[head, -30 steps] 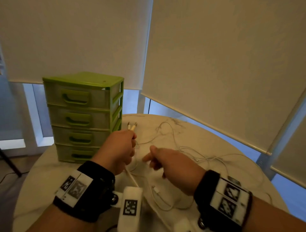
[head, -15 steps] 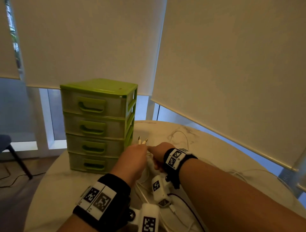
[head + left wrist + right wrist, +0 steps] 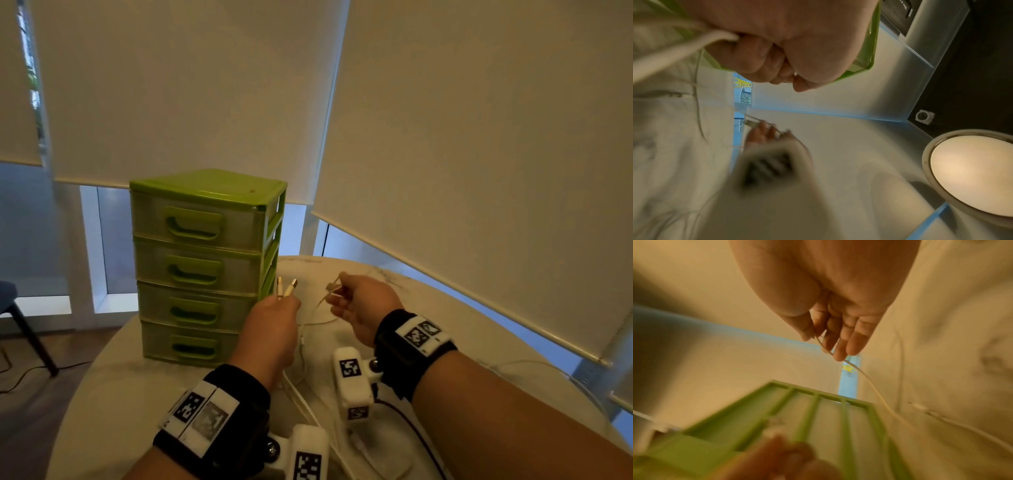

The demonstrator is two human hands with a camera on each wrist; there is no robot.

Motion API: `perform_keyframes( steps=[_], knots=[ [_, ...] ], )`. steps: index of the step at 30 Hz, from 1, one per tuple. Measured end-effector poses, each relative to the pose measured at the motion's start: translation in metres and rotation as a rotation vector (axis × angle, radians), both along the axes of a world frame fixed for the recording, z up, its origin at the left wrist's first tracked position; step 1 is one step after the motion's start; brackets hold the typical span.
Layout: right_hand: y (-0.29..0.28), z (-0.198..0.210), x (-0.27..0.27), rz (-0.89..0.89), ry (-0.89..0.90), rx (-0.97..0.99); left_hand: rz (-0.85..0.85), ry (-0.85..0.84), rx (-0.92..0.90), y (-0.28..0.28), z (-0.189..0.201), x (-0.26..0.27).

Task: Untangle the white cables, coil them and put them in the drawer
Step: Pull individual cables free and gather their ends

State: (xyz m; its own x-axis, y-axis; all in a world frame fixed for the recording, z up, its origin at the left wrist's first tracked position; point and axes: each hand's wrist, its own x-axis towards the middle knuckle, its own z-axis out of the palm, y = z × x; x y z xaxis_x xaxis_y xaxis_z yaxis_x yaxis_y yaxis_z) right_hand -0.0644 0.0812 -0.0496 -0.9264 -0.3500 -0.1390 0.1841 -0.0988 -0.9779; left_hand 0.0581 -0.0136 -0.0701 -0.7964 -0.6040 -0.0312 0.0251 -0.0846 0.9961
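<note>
My left hand (image 3: 274, 310) is a fist round white cables; two plug ends (image 3: 287, 287) stick up out of it, just right of the green drawer unit (image 3: 202, 263). In the left wrist view a thick white cable (image 3: 680, 48) runs out of the curled fingers (image 3: 756, 60). My right hand (image 3: 356, 301) is beside it, thumb and fingers pinching a thin white cable (image 3: 329, 294). The right wrist view shows that thin cable (image 3: 865, 376) trailing from the fingertips (image 3: 838, 353) down to the table. Loose white cables (image 3: 308, 394) lie on the round table between my forearms.
The drawer unit has several drawers, all closed, and stands at the left back of the marble-look table (image 3: 113, 394). Roller blinds (image 3: 479, 137) hang behind. A chair leg (image 3: 30, 342) stands on the floor at left. More cable (image 3: 548, 373) lies at the table's right side.
My right hand moved in beside the left, then lifted and drew right, now pinching a thin cable. My left hand kept its grip on the plug ends. The head view tilted upward.
</note>
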Motion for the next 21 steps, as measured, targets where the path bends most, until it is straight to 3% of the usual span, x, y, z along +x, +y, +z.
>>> perform_keyframes(
  steps=[5, 12, 14, 21],
  knots=[
    [0.059, 0.039, 0.024, -0.058, 0.251, -0.232, -0.073, 0.064, 0.291, 0.009, 0.005, 0.002],
    [0.128, 0.038, 0.077, -0.196, 0.467, -0.461, -0.304, 0.061, 0.405, 0.032, 0.011, 0.006],
    [0.134, 0.024, 0.086, -0.190, 0.484, -0.454, -0.359, 0.043, 0.371, 0.038, 0.012, 0.009],
    [0.130, -0.002, 0.101, -0.088, 0.540, -0.151, -0.406, -0.003, 0.203, 0.051, 0.011, 0.012]
  ],
)
